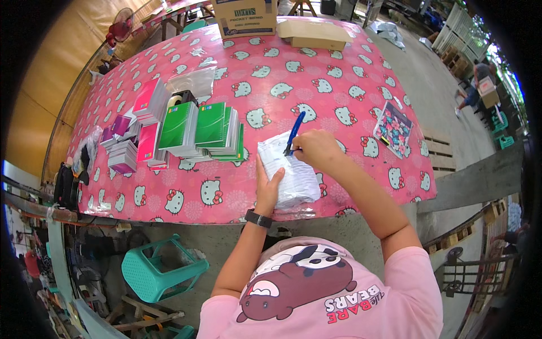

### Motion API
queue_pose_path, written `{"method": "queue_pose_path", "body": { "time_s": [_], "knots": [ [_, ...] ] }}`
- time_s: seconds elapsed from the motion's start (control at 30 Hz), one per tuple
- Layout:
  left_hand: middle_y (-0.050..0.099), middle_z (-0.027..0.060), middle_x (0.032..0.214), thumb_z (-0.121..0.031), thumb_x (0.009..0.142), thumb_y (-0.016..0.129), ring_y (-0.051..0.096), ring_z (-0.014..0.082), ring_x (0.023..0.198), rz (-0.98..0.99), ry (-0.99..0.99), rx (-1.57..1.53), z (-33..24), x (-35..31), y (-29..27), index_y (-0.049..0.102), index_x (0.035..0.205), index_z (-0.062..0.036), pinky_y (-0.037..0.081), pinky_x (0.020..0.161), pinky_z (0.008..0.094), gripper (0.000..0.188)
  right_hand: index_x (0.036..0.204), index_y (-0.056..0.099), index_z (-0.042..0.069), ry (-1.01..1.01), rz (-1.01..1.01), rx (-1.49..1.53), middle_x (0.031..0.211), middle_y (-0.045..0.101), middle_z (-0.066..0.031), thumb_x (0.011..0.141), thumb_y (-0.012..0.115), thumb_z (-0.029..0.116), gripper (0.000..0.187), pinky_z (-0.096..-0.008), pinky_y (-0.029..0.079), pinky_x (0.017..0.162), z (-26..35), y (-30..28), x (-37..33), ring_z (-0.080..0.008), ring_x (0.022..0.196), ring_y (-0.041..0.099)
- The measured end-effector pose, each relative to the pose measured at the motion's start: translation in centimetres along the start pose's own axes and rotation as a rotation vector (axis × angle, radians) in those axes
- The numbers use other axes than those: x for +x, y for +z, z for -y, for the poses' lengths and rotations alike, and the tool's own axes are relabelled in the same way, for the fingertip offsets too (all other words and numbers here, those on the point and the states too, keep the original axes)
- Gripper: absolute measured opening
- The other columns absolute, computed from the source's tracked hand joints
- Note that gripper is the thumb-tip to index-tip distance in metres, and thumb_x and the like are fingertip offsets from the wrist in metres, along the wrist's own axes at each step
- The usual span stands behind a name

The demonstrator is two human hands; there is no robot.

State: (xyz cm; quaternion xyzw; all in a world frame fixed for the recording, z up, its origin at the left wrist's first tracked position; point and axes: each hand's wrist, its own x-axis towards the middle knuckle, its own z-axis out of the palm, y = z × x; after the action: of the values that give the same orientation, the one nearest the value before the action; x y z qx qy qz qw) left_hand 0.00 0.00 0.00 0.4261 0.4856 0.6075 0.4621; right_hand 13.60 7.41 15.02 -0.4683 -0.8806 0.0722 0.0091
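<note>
Hands at work on a table, as I look down through the head camera: the left hand (267,183) grips the near left side of a white bundle (294,183), its thumb laid across the top, while the right hand (317,148) is closed, fingers curled in, pinching a curved blue tool (294,133) by its lower end. The tool stands up at a slant, its dark lower tip at the bundle's upper part; I cannot tell whether that tip cuts in or only touches. The bundle, wrapped in clear plastic over what looks like written paper, lies close to the near edge of the table (333,107), whose pink cover is printed with white cat faces. To its left I see stacks of notebooks: green notebooks (178,125) nearest, then pink notebooks (148,96), and purple notebooks (121,155) farthest left. A black tape dispenser (183,97) sits just behind them, beside a clear plastic sheet (197,81). A flowery notebook (392,129) lies well to the right. At the far edge, a cardboard box (245,20) stands next to a shallow carton (313,35). Below the table, at left, is a green stool (164,268).
</note>
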Motion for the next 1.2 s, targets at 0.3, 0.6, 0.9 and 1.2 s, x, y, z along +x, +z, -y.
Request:
{"method": "queue_pose_path", "body": {
  "time_s": [0.3, 0.6, 0.9, 1.2],
  "knots": [
    [0.024, 0.0226, 0.139, -0.023, 0.081, 0.059, 0.025, 0.0293, 0.129, -0.073, 0.048, 0.207, 0.0, -0.2, 0.3, 0.013, 0.138, 0.0050, 0.019, 0.106, 0.0360, 0.079, 0.071, 0.066, 0.008, -0.065, -0.015, -0.073, 0.067, 0.062, -0.0107, 0.067, 0.060, 0.017, 0.011, -0.0403, 0.049, 0.060, 1.2, 1.0, -1.6, -0.0282, 0.063, 0.062],
    [0.022, 0.0236, 0.140, -0.021, 0.080, 0.060, 0.022, 0.0308, 0.130, -0.050, 0.051, 0.055, 0.8, 0.1, 0.1, 0.013, 0.138, 0.0044, 0.017, 0.106, 0.0362, 0.079, 0.076, 0.068, 0.011, -0.013, -0.021, -0.080, 0.068, 0.062, -0.0098, 0.069, 0.059, 0.020, 0.014, -0.0391, 0.049, 0.059, 0.7, 1.9, -1.1, -0.0272, 0.063, 0.062],
    [0.024, 0.0246, 0.139, -0.025, 0.080, 0.061, 0.023, 0.0327, 0.129, -0.070, 0.052, 0.132, 0.8, 0.4, 0.1, 0.013, 0.137, 0.0051, 0.016, 0.107, 0.0372, 0.081, 0.071, 0.068, 0.012, 0.020, -0.039, -0.168, 0.067, 0.063, -0.0099, 0.068, 0.059, 0.018, 0.011, -0.0394, 0.050, 0.060, 1.1, 1.1, 1.6, -0.0285, 0.064, 0.062],
    [0.026, 0.0237, 0.138, -0.024, 0.080, 0.060, 0.025, 0.0320, 0.128, -0.027, 0.105, 0.118, 0.8, 0.5, 0.0, 0.014, 0.137, 0.0045, 0.018, 0.106, 0.0381, 0.079, 0.069, 0.065, 0.002, -0.044, -0.113, -0.077, 0.069, 0.063, -0.0156, 0.068, 0.061, 0.015, 0.013, -0.0396, 0.052, 0.057, -0.3, 0.6, 3.5, -0.0297, 0.067, 0.064]
  ]
}}
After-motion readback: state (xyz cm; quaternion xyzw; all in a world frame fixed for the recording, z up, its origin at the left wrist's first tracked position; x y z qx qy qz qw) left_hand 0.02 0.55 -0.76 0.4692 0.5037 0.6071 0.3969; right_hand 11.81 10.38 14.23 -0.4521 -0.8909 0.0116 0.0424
